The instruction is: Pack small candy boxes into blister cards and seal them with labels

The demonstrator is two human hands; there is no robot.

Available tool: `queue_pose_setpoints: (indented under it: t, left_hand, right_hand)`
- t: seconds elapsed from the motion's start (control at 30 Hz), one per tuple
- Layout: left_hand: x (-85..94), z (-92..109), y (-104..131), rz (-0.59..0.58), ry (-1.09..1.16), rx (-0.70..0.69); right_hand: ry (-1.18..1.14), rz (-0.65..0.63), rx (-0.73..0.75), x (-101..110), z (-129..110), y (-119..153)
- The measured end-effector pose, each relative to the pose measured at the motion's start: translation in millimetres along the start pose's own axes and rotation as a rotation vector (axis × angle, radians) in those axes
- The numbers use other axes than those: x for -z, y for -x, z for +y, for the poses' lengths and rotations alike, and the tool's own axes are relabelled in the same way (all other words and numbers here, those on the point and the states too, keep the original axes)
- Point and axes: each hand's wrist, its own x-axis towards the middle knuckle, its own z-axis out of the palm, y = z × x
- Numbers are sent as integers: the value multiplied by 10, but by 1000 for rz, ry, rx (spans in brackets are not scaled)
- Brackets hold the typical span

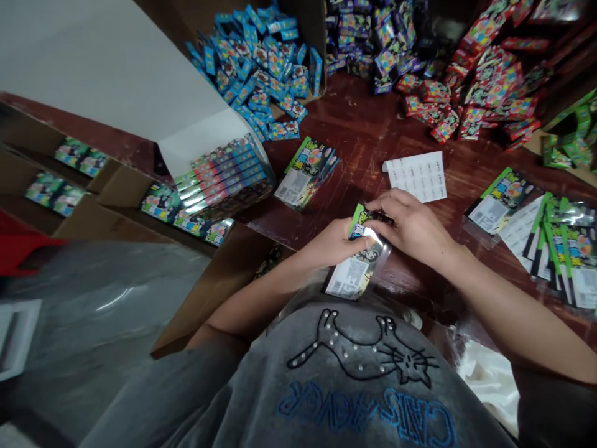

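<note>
Close to my body, a flat printed packet (351, 278) with a green and black top and a clear plastic edge hangs between my two hands. My left hand (333, 242) pinches its left side, thumb across the front. At the upper right of the packet, my right hand (405, 224) is closed on its top edge, fingers bent; part of that edge is hidden behind them. Just beyond my right hand lies a white sticker sheet (417, 176) with rows of small labels. A small stack of similar packets (305, 173) lies to the left, past my left hand.
Heaps of small blue boxes (261, 62), purple boxes (387, 37) and red boxes (494, 81) cover the table's far side. A white carton (219, 174) of upright packs stands left. More packets (569, 249) fan out right. Cardboard boxes (186, 214) sit lower left.
</note>
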Motion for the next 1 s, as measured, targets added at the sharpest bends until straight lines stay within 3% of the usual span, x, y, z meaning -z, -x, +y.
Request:
queue_pose_setpoints:
  t: [0.1, 0.23, 0.53, 0.8, 0.9, 1.0]
  left_hand:
    - [-19, 5, 117, -19, -65, 39]
    - [7, 63, 248, 60, -173, 1]
    - [123, 118, 214, 139, -39, -7]
    - [317, 47, 17, -33, -191, -25]
    - [373, 29, -67, -149, -153, -2]
    - [410, 5, -121, -303, 16, 84]
  right_hand:
    - [-54, -60, -77, -20, -82, 1]
    - [-56, -47, -161, 26, -173, -45]
    - [98, -20, -21, 82, -324, -288]
    - [34, -552, -152, 487, -105, -772]
    - [8, -688, -171, 538, -19, -770]
    - [-167, -784, -104, 613, 67, -655]
